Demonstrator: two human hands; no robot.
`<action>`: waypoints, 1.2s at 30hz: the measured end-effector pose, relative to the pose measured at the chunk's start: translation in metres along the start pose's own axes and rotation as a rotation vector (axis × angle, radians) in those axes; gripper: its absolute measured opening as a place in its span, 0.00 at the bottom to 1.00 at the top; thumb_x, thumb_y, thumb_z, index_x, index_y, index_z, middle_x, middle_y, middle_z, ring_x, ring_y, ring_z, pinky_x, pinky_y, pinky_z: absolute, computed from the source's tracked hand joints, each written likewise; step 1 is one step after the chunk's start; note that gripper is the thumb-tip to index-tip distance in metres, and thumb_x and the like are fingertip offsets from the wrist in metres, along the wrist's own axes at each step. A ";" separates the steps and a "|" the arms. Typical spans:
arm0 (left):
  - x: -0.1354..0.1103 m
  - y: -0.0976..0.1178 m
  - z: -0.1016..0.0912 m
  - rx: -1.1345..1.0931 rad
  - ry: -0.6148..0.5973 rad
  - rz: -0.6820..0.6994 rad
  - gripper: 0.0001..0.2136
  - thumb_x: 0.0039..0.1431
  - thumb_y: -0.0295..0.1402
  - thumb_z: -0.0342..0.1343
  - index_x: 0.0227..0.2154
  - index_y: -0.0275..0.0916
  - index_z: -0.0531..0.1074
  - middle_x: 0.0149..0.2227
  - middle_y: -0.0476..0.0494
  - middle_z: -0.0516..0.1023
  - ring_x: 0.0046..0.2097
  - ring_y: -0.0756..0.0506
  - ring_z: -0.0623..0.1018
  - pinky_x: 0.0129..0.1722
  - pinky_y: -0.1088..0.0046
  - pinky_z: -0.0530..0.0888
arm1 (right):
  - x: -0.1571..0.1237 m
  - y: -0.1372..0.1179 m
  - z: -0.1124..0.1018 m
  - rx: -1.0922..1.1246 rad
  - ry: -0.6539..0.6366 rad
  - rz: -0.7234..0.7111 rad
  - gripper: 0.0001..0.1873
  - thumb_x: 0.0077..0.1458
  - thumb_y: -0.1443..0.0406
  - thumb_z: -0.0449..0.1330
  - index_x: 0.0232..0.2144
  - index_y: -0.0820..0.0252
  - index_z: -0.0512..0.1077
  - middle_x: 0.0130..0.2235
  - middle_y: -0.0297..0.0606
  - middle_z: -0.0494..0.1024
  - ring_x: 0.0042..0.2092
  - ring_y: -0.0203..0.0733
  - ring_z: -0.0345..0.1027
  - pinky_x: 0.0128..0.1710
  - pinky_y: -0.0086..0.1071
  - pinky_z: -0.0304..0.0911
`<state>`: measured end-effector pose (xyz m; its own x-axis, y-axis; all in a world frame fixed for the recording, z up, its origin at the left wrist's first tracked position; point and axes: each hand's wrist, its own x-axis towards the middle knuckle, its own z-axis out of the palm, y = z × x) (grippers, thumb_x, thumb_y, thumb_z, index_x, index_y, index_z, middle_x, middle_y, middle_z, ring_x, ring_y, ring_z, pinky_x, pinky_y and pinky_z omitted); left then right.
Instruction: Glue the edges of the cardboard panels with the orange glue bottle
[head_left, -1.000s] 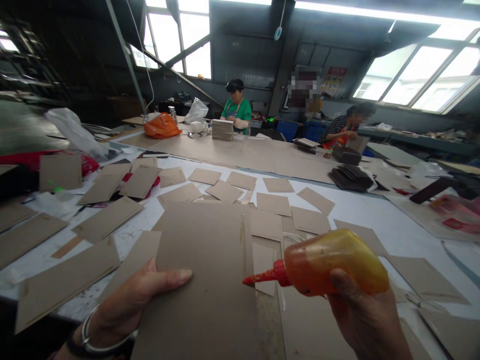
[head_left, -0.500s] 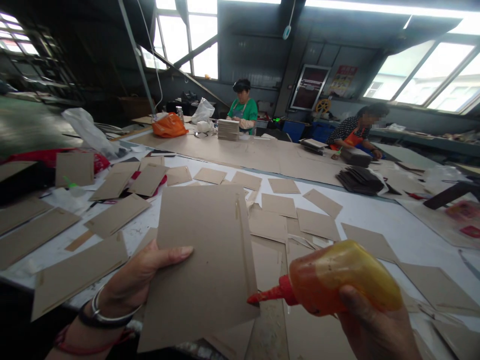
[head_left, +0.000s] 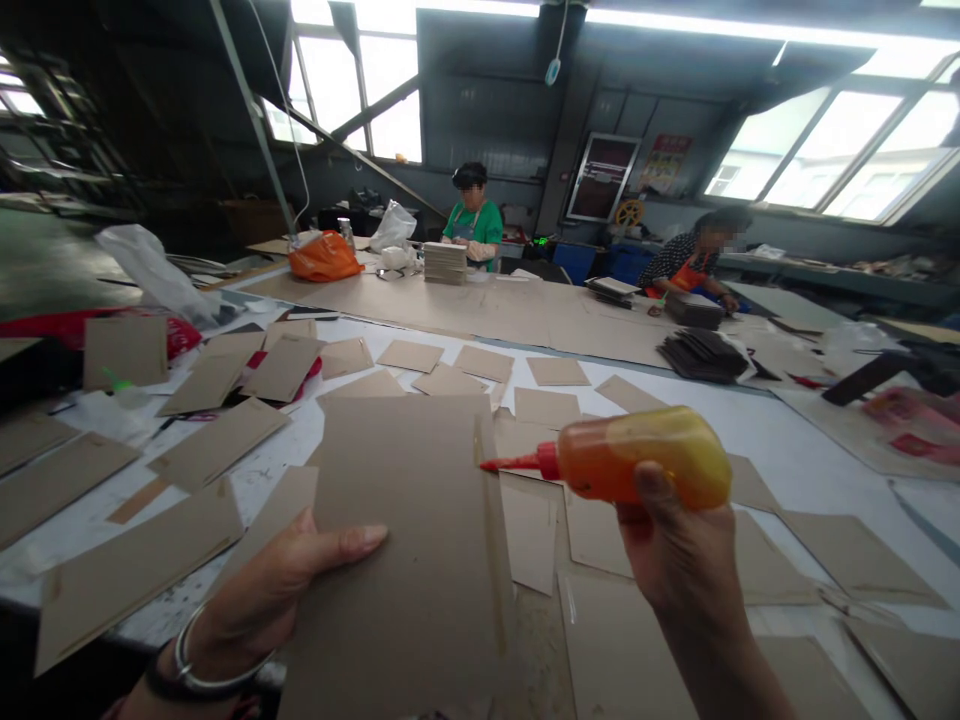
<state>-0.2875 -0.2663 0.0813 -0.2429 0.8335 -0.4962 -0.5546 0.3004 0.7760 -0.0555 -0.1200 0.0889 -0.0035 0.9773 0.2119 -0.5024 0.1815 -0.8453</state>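
My left hand [head_left: 300, 560] grips a large grey-brown cardboard sheet [head_left: 405, 530] by its left edge, thumb on top and the other fingers hidden beneath. Wrapped in my right hand [head_left: 675, 540] is a squeeze glue bottle [head_left: 637, 455], its amber contents showing through the clear wall. The bottle lies nearly level, and its red nozzle tip is at the sheet's right edge, near the upper end of a glue strip [head_left: 491, 540] that runs down that edge. Around the sheet, smaller cardboard pieces [head_left: 409, 355] lie scattered, some with similar strips.
Across the table, one person in green [head_left: 474, 225] sits behind a stack of boards [head_left: 445, 263]; another in an orange apron [head_left: 690, 265] works at the right beside dark stacked pieces [head_left: 701, 355]. An orange bag [head_left: 324, 257] and a clear plastic bag [head_left: 150, 265] stand at the left.
My right hand has moved the bottle up along the sheet's right edge, from near the lower corner toward the top. My left hand keeps its hold; the whole view has shifted slightly.
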 end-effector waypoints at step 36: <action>0.026 -0.031 0.051 -0.490 0.363 0.466 0.21 0.53 0.22 0.55 0.50 0.44 0.67 0.46 0.42 0.76 0.46 0.42 0.75 0.40 0.66 0.77 | -0.046 0.018 -0.051 -0.097 0.251 0.319 0.27 0.31 0.62 0.73 0.38 0.56 0.71 0.31 0.33 0.76 0.32 0.40 0.71 0.31 0.26 0.70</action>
<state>-0.2361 -0.2301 0.0639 -0.7370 0.5939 -0.3226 -0.6000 -0.3552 0.7168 -0.0208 -0.1558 0.0389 0.0709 0.9803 -0.1844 -0.4261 -0.1374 -0.8942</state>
